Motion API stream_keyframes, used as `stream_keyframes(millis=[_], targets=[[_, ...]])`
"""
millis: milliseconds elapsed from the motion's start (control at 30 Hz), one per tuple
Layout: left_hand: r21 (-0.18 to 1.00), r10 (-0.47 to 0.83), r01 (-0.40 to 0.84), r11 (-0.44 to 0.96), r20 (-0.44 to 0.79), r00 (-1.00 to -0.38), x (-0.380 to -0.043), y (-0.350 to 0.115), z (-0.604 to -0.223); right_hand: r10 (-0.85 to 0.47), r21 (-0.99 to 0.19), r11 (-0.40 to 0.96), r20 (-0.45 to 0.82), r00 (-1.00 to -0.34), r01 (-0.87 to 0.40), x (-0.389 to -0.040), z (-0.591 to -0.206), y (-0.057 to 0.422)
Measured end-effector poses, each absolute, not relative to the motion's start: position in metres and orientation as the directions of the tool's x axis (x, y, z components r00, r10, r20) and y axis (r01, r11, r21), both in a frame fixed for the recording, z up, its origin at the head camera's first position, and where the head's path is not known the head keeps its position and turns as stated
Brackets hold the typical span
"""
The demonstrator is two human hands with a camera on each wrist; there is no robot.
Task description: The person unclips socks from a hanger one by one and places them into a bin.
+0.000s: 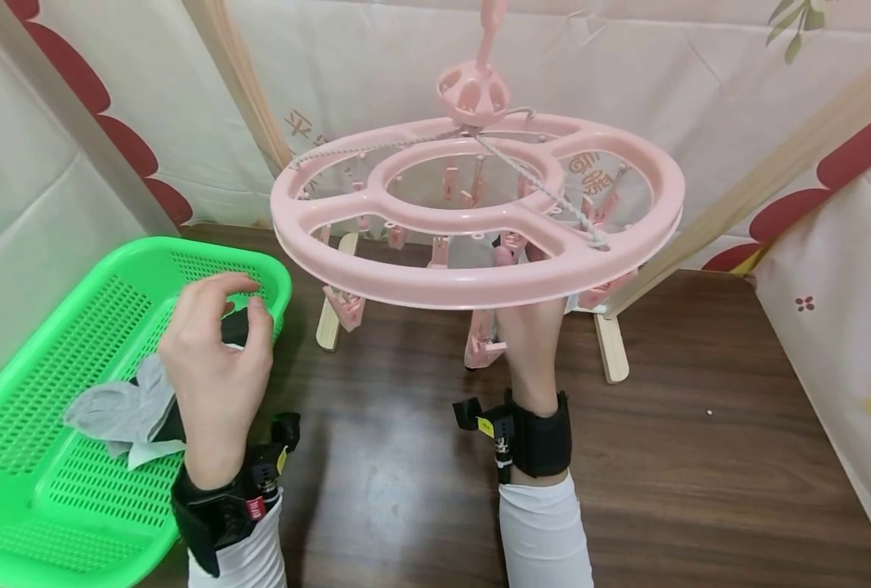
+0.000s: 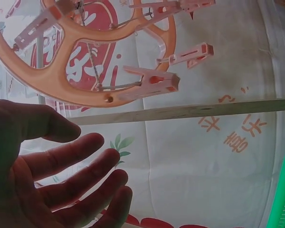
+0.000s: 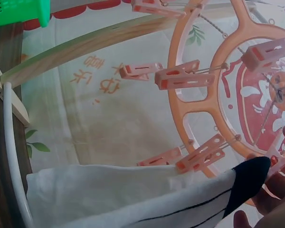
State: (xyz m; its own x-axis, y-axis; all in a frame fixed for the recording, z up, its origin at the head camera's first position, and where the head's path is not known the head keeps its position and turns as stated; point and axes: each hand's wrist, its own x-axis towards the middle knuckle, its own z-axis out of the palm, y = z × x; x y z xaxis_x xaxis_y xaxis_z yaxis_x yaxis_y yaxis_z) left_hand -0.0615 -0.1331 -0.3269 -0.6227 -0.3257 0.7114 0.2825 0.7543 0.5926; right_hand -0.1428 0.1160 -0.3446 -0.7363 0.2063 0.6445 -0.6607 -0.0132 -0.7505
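Note:
A round pink clip hanger (image 1: 472,287) hangs in front of me with clothespins around its rings. In the head view my right hand (image 1: 538,347) reaches up beneath it, its fingers mostly hidden by the outer ring. The right wrist view shows that hand pinching a pink clothespin (image 3: 278,160) at the dark toe of a white sock (image 3: 180,202) with dark stripes. My left hand (image 1: 218,359) is held over the green basket's right side, fingers loosely bent and nothing in them. From its wrist view, another clothespin (image 2: 154,82) hangs above the fingers.
At the left stands a green plastic basket (image 1: 20,343) with grey and dark cloth pieces (image 1: 130,408) inside. Wooden stand legs (image 1: 612,349) rest on the dark wood surface (image 1: 700,482). A printed sheet (image 1: 612,65) hangs behind the hanger.

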Motion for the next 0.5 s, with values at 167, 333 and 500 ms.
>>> stream_keyframes(millis=[167, 333, 500], targets=[[0.589, -0.312, 0.295, 0.752, 0.713, -0.627, -0.062, -0.131, -0.327, 0.263, -0.756, -0.132, 0.597, -0.758, -0.641, -0.139, -0.338, 0.116], [0.586, -0.301, 0.299, 0.754, 0.711, -0.635, -0.063, -0.129, -0.328, 0.272, -0.762, -0.123, 0.591, -0.76, -0.636, -0.134, -0.336, 0.118], [0.569, -0.273, 0.326, 0.755, 0.725, -0.633, -0.064, -0.127, -0.33, 0.269, -0.792, -0.025, 0.582, -0.767, -0.61, -0.13, -0.335, 0.12]])
